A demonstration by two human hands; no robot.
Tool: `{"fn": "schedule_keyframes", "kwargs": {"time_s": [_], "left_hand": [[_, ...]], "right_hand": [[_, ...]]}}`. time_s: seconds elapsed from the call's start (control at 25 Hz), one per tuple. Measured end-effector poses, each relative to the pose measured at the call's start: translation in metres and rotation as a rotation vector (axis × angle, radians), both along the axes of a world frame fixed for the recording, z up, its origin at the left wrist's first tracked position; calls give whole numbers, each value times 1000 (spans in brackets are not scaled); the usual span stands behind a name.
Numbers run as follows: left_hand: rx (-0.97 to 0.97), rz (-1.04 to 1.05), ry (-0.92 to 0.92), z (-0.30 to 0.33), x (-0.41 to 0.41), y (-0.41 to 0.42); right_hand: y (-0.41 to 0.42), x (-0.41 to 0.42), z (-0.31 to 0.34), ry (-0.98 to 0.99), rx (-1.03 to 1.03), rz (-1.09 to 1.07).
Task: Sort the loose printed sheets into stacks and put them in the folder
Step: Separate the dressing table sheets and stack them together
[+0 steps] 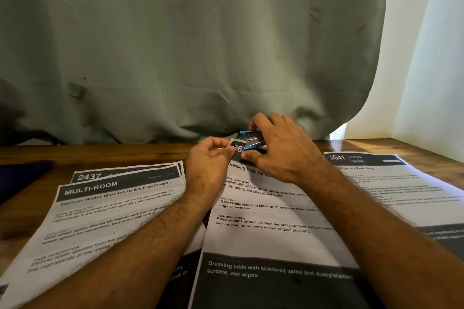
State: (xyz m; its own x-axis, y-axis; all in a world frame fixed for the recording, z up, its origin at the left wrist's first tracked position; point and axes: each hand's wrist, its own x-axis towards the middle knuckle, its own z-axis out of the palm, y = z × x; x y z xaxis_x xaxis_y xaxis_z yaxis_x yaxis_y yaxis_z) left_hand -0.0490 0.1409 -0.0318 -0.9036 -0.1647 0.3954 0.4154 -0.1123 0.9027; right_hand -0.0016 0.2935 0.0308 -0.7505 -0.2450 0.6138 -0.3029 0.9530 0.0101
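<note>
- The left hand (209, 158) pinches the top left corner of the middle sheet (271, 221) between thumb and curled fingers (227, 150), lifting that corner a little off the bench (150, 152).
- The right hand (281, 148) grips a small stapler (253, 139), blue and dark with a metal top, its fingers curled over the top and the thumb below; the stapler sits at the same corner of the sheet, seemingly astride its edge, though the hand hides the contact.
- The middle sheet, headed "Dressing Table Surface", lies flat on the bench between the two forearms, its bottom band dark with white print.
- To the left a stack of sheets (105, 208) lies fanned, the top one headed "MULTI-ROOM", with one numbered 2437 showing beneath it; the left forearm crosses its lower right part.
- To the right another sheet (391, 183), marked "KITCHEN", lies just beside the middle sheet and partly under the right forearm.
- A dark blue flat thing (22, 175), perhaps the folder, lies at the bench's left edge, well apart from the hands.
- A grey-green cloth (200, 45) hangs behind the bench.
</note>
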Motion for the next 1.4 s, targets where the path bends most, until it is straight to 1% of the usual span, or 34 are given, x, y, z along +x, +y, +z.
{"fn": "schedule_keyframes", "kwargs": {"time_s": [0.2,0.44,0.6,0.84,1.24,1.4], "left_hand": [[-69,23,46,3,5,-1],[-136,48,65,8,13,-1],[-190,76,80,11,20,0],[-221,111,78,15,28,2],[-279,108,86,17,29,2],[-270,173,105,17,30,4]], "right_hand": [[-2,3,3,98,143,-43],[-5,3,4,94,191,-63],[-5,4,7,96,177,-56],[-3,4,7,148,161,-48],[-2,4,7,101,138,-59],[-4,4,7,103,120,-44]]}}
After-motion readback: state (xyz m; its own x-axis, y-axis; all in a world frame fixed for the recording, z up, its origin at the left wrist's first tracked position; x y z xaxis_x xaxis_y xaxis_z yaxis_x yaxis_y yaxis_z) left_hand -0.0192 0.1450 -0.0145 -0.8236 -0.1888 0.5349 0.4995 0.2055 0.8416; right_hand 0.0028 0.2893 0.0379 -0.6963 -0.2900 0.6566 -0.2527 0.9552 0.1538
